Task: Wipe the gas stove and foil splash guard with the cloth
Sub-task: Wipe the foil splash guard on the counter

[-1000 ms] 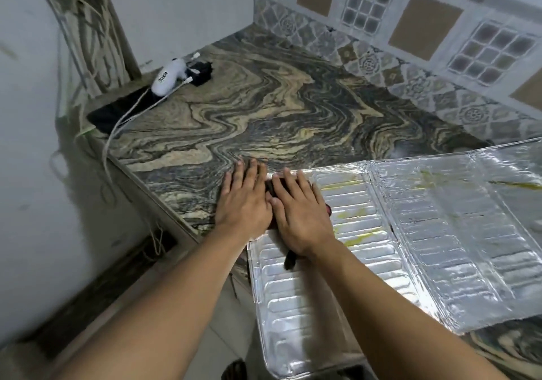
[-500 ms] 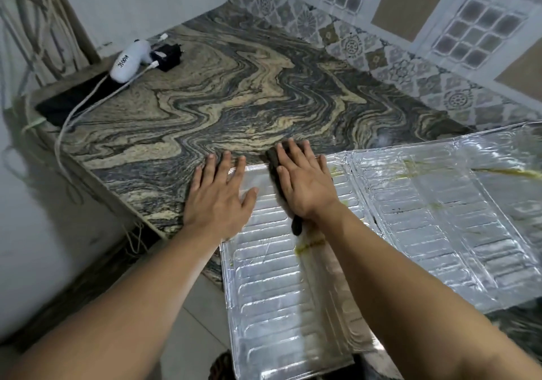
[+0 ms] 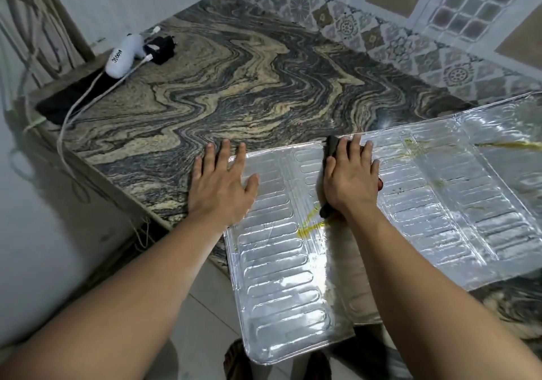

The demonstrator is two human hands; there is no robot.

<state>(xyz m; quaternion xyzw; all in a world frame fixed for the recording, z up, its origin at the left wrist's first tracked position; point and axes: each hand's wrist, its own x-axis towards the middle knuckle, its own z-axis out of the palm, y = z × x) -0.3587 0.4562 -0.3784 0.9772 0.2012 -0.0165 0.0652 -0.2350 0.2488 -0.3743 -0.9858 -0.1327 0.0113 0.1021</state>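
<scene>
The silver foil splash guard point(image 3: 440, 203) lies flat and unfolded on the marble counter point(image 3: 234, 92), its near-left panel hanging over the counter edge. Yellow grease streaks mark it, one below my right wrist and more at the far right. My right hand point(image 3: 350, 178) presses flat on a dark cloth point(image 3: 332, 146), mostly hidden under the palm, at the guard's far edge. My left hand point(image 3: 220, 184) lies flat with fingers spread, straddling the guard's left edge and the counter. No gas stove is in view.
A white handheld device point(image 3: 121, 58) with a white cable and a black plug block point(image 3: 159, 49) sit at the counter's far left. Patterned wall tiles point(image 3: 381, 36) run behind. The tiled floor point(image 3: 205, 306) lies below the overhanging panel.
My right hand has slid the cloth to the right along the guard's far edge. My left hand has moved apart from it and settled on the guard's left edge.
</scene>
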